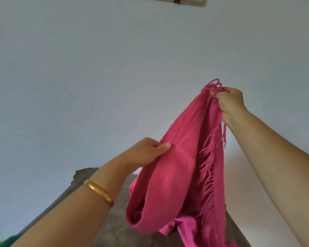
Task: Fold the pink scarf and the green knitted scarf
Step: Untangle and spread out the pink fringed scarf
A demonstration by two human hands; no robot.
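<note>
The pink scarf (182,168) hangs in the air in front of me, doubled over, with its fringed end dangling down the right side. My right hand (228,102) is raised high and shut on the scarf's top end, fringe strands poking out above the fingers. Lower and to the left, my left hand (148,152) pinches the scarf's left edge between thumb and fingers; a gold bangle sits on that wrist. A sliver of green fabric (9,240), probably the green knitted scarf, shows at the bottom left corner behind my left forearm.
A dark grey table or cabinet top (118,227) with a carved corner lies beneath the scarf. A plain pale wall fills the background, with a fixture (185,0) at the top edge.
</note>
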